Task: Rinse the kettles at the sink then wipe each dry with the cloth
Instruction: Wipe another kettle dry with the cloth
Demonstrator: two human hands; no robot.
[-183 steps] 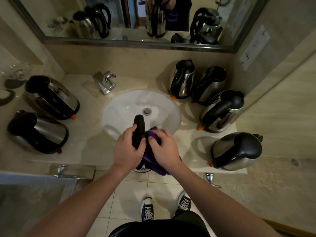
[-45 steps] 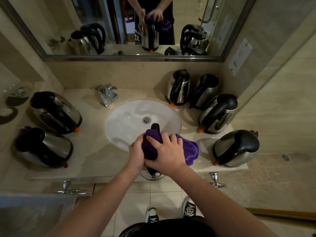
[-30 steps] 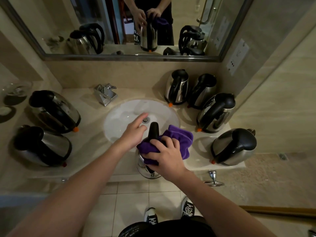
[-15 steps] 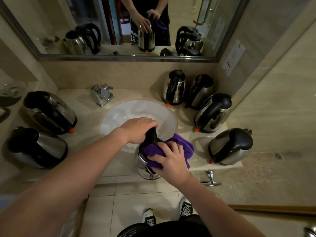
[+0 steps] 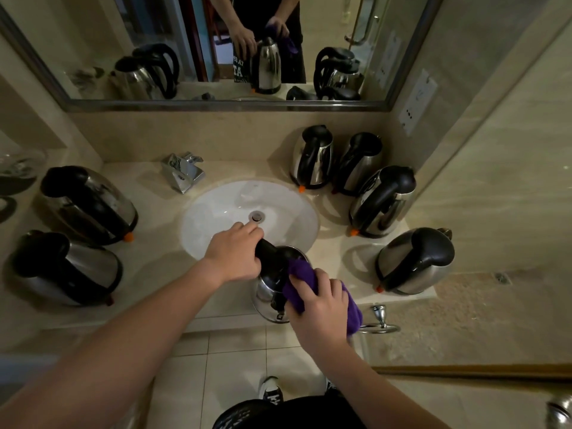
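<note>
A steel kettle (image 5: 268, 292) with a black lid and handle hangs at the counter's front edge, just in front of the white sink (image 5: 223, 212). My left hand (image 5: 235, 255) grips the black top of the kettle from the left. My right hand (image 5: 318, 300) holds a bunched purple cloth (image 5: 301, 278) and presses it against the kettle's right side, by the handle. The cloth hides part of the handle.
Two kettles (image 5: 89, 205) lie on the counter left of the sink. Several more kettles (image 5: 383, 199) stand to its right, the nearest (image 5: 414, 261) by the front corner. A chrome tap (image 5: 183, 172) sits behind the basin. A towel ring (image 5: 380, 320) hangs below the counter edge.
My left hand let go of the kettle, reached over the basin, then took hold of its top. My right hand slid the cloth from the top down the kettle's right side.
</note>
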